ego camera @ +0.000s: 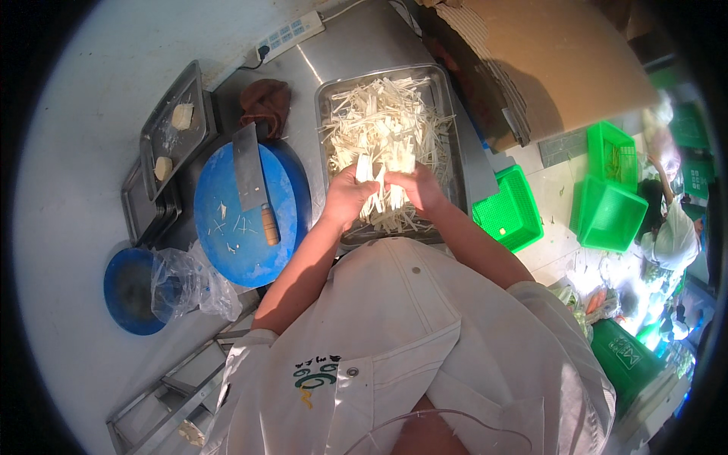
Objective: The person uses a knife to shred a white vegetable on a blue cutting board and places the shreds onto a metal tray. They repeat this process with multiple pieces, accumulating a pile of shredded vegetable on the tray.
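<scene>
Pale shredded strips point(392, 114) are heaped in a rectangular metal tray point(458, 136) on the counter before me. Over the near part of the heap, my left hand point(350, 196) grips a small bunch of strips between thumb and fingers. My right hand point(418, 185) pinches another flat bunch point(402, 156) close beside it, the two thumbs almost meeting. To the left of the tray stands a round blue cutting board point(227, 256) with a few stray strips on it. A cleaver point(247, 165) with a wooden handle lies across the board.
A brown cloth point(267, 105) and a power strip point(291, 37) lie behind the board. Metal trays point(151, 153) with pale chunks lean at left. A cardboard box point(563, 62) stands at right, above green baskets point(512, 210) on the floor. Another person point(671, 239) is at far right.
</scene>
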The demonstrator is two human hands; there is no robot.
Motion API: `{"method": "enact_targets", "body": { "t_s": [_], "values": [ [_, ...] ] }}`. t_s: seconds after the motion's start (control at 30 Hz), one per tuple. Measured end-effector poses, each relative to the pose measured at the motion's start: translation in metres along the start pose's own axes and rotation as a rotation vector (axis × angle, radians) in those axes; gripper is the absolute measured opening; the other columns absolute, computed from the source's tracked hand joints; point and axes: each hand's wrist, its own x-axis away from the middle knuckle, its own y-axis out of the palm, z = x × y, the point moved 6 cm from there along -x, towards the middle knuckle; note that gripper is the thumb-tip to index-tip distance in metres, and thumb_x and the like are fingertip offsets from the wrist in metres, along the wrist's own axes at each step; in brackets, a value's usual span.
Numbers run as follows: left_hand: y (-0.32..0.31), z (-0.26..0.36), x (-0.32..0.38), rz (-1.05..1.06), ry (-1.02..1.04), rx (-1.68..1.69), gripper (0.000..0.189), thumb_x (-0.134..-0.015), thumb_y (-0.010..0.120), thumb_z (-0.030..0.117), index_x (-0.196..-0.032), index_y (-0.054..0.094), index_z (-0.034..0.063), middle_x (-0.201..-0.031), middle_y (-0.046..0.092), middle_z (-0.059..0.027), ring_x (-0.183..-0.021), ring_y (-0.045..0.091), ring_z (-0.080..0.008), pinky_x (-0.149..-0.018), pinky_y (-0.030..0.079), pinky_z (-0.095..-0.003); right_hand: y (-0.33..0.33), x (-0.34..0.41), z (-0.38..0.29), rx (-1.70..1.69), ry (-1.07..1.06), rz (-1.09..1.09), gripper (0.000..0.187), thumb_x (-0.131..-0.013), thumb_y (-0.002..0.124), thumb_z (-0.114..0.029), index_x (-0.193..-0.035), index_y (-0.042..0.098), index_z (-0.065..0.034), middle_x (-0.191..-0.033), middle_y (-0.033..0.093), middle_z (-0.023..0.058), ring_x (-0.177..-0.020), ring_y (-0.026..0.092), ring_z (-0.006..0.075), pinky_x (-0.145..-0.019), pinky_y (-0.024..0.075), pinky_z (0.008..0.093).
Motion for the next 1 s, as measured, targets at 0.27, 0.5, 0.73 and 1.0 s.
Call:
{"method": "enact_targets", "body": {
  "t_s": [0.27,0.5,0.73,1.0],
  "values": [
    [-0.002,0.003,-0.001,0.066,0.041,0.049,0.035,-0.079,0.065,-0.01,-0.112,0.059,-0.0013,-0.097,0.066,-0.007,-0.084,0.063,-0.0154,-0.079,0.051,-0.0285,0.001,-0.004,0.001,-0.005,-0.059,0.005,0.047,-0.078,0.064,0.003,-0.124,0.054,0.0014,-0.108,0.065,0.008,-0.096,0.063,0.0176,-0.086,0.0495,0.0331],
    [-0.002,0.005,-0.002,0.011,-0.047,0.278,0.029,-0.09,0.057,0.0,-0.119,0.054,-0.0009,-0.104,0.066,-0.0126,-0.087,0.066,-0.0206,-0.078,0.055,-0.033,-0.003,0.006,-0.003,-0.169,0.038,0.072,0.038,-0.077,0.065,0.001,-0.114,0.059,0.0044,-0.102,0.067,0.0096,-0.089,0.063,0.0155,-0.08,0.05,0.0304],
    [0.006,-0.006,0.003,0.023,-0.181,0.379,0.017,-0.094,0.054,0.004,-0.108,0.06,-0.0017,-0.098,0.066,-0.0091,-0.082,0.066,-0.0175,-0.067,0.055,-0.028,0.015,0.006,-0.009,0.096,0.068,0.054,0.037,-0.081,0.07,0.0,-0.117,0.06,-0.0005,-0.104,0.067,0.007,-0.093,0.064,0.0166,-0.085,0.0502,0.0324],
    [-0.006,-0.008,-0.001,0.088,-0.093,0.24,0.011,-0.091,0.068,0.011,-0.091,0.063,0.0017,-0.079,0.066,-0.0046,-0.068,0.06,-0.0112,-0.06,0.05,-0.0247,0.017,0.01,-0.016,-0.172,0.0,-0.046,0.035,-0.083,0.065,0.003,-0.117,0.06,0.0001,-0.104,0.067,0.007,-0.091,0.064,0.0169,-0.084,0.0511,0.0321]
  ]
}}
